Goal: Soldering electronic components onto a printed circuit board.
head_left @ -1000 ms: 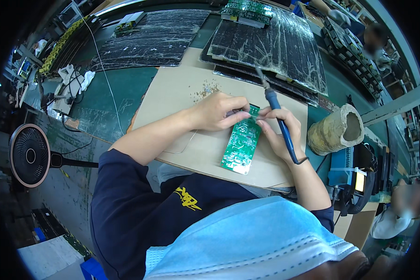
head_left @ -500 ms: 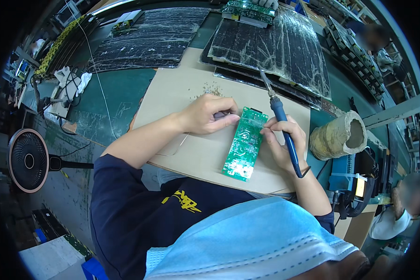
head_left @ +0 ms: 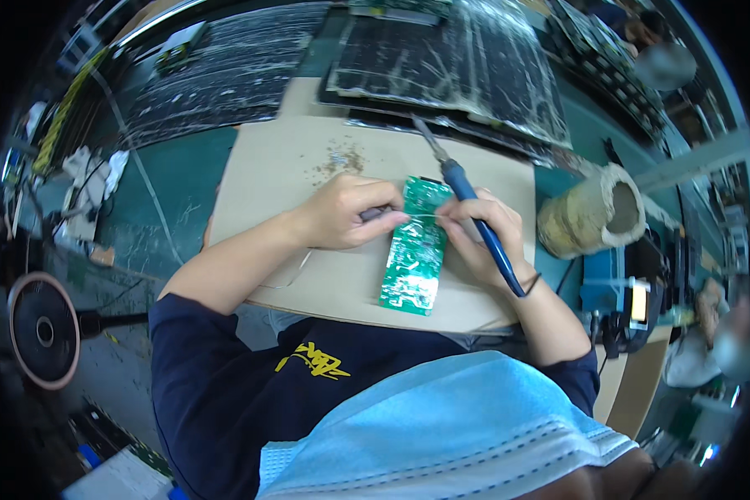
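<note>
A long green circuit board [head_left: 412, 262] lies on the beige cardboard sheet [head_left: 262, 183] in front of me. My left hand [head_left: 350, 212], at the board's left edge, is closed in a pinch on a thin solder wire [head_left: 423, 216]. The wire crosses above the upper part of the board, and its tail hangs below the left wrist. My right hand [head_left: 487, 229], right of the board, holds a blue soldering iron [head_left: 460, 183] between thumb and fingers, tip pointing up and away from the board. Its thumb and fingertips also pinch the wire's far end.
Small brown crumbs [head_left: 342, 162] are scattered on the cardboard. Dark plastic-wrapped panels [head_left: 442, 62] lie beyond it. A crusty cylindrical holder [head_left: 575, 218] stands to the right near a blue box [head_left: 602, 279]. A fan [head_left: 45, 332] is at far left; another person [head_left: 708, 333] sits at right.
The whole view has shifted a little, so the bench scene sits further left. Both hands keep their pinch on the wire, and the iron stays in my right hand.
</note>
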The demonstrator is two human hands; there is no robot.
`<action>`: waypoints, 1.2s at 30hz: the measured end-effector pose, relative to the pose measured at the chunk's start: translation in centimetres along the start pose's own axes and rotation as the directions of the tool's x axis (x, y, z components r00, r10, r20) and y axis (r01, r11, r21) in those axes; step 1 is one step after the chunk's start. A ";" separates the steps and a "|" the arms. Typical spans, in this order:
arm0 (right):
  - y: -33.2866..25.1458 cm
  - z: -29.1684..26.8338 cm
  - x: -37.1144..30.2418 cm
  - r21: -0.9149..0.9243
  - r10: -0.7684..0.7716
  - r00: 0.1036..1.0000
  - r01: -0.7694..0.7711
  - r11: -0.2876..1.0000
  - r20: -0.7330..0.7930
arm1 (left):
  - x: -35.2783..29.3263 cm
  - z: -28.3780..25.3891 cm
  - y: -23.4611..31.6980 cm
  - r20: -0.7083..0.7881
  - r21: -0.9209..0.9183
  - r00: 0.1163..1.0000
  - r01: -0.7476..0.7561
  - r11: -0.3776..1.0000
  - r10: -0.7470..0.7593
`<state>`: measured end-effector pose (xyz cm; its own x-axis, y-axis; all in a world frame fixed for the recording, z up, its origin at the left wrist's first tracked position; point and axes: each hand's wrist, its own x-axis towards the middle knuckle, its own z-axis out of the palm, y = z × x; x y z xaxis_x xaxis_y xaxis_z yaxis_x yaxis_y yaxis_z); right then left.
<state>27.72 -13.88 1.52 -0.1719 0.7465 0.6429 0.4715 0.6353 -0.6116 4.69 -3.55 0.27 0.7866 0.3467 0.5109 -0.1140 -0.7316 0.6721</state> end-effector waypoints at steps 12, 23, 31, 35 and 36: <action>-0.1 -0.4 -0.1 -0.019 -0.068 0.998 0.067 0.998 -0.001 | 0.5 -0.4 0.6 0.038 0.139 0.996 0.078 0.987 -0.084; 0.2 -0.7 0.0 0.021 -0.159 0.987 0.160 0.987 -0.030 | -4.5 -7.1 14.1 0.517 -0.380 0.790 0.557 0.738 -0.330; 0.4 -0.7 -0.2 0.054 -0.099 0.993 0.102 0.993 -0.065 | -18.8 6.3 19.1 -0.049 -0.661 -0.031 0.750 0.009 -0.998; 0.9 -0.5 -0.2 0.050 -0.076 0.995 0.079 0.996 -0.058 | -22.2 10.6 18.8 -0.133 -0.701 -0.177 0.712 -0.033 -0.975; 1.1 -0.5 -0.3 0.069 -0.068 0.996 0.071 0.995 -0.050 | -22.7 10.8 18.9 -0.134 -0.699 -0.189 0.714 -0.042 -0.973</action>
<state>28.72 -13.50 0.90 -0.1604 0.6908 0.7050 0.3975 0.6990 -0.5945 -8.78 -31.61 -4.45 -0.1192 0.7252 -0.6782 0.1422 0.6885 0.7112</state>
